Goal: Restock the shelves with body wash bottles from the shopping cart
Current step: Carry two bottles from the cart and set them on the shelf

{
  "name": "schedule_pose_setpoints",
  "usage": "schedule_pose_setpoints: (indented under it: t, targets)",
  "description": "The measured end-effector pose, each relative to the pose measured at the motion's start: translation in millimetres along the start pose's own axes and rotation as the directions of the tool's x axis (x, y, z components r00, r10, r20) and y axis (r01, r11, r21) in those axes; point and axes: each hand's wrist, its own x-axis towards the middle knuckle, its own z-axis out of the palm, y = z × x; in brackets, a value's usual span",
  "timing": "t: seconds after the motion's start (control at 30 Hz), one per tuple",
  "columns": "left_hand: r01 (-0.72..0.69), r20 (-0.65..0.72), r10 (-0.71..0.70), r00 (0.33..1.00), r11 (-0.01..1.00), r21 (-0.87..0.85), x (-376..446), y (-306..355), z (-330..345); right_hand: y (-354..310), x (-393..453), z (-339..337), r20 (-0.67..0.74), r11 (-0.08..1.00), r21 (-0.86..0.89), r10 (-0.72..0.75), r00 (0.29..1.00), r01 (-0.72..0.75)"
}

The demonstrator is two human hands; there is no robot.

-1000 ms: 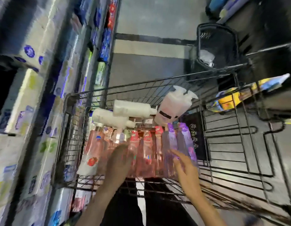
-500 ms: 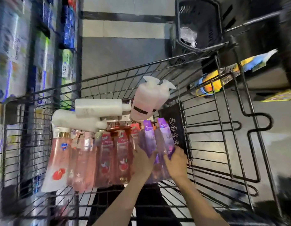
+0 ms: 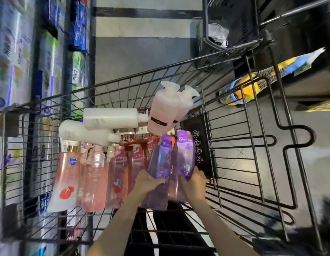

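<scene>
Shelves [image 3: 14, 74] run down the left edge, packed with blurred goods; too smeared to read, and I can't tell which slot is meant for body wash.

Cart [image 3: 256, 137] sits centre frame, a wire basket, its left side close along the shelving. Stock lies in a row on its floor, left to right: pink bottles [image 3: 94, 180], red-capped ones [image 3: 121, 174], then two purple bottles [image 3: 171, 163]. Two white bottles [image 3: 97, 126] lie across the top of the row, and a pale pump pair [image 3: 168, 109] leans against the far wall.

Step in hand, as I read it: pick, not place. Left hand [image 3: 146, 182] grips the left purple bottle near its base, fingers curled round it. Right hand [image 3: 193, 182] grips the right purple one the same way. Both bottles look tilted up out of the row, bases toward the person.

Next move likely needs: lift both clear of the cart rim, swing left to the shelves, set them upright. Risk: slick bottles held low, so they may tip.

Room: grey tiled aisle floor [image 3: 142, 52] with a dark stripe. A black basket [image 3: 232, 30] stands beyond the cart, upper right, and a yellow-blue pack [image 3: 242, 89] lies just outside the right side.
</scene>
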Motion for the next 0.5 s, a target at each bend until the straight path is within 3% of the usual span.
schedule_pose_setpoints:
  t: [0.13, 0.23, 0.33, 0.5]
  targets:
    - [0.02, 0.057, -0.008, 0.998, 0.978, -0.208, -6.7, -12.7, -24.3, -4.6, -6.8, 2.5, -0.043, 0.983, 0.167, 0.086, 0.995, -0.078]
    - [-0.015, 0.043, 0.032, 0.999, 0.936, -0.351, -11.7, -20.1, -36.7, -3.4, -6.3, 3.1, 0.005, 0.955, 0.28, 0.102, 0.995, -0.099]
    - [-0.021, 0.062, 0.051, 0.997, 0.907, -0.42, -15.0, -22.2, -54.2, -1.8, -1.3, 6.7, 0.086, 0.897, 0.418, 0.121, 0.989, -0.146]
    - [-0.113, 0.082, 0.165, 0.983, 0.891, -0.439, -20.5, -19.4, -86.5, -2.1, 15.6, 10.8, 0.138, 0.851, 0.45, 0.232, 0.963, -0.27]
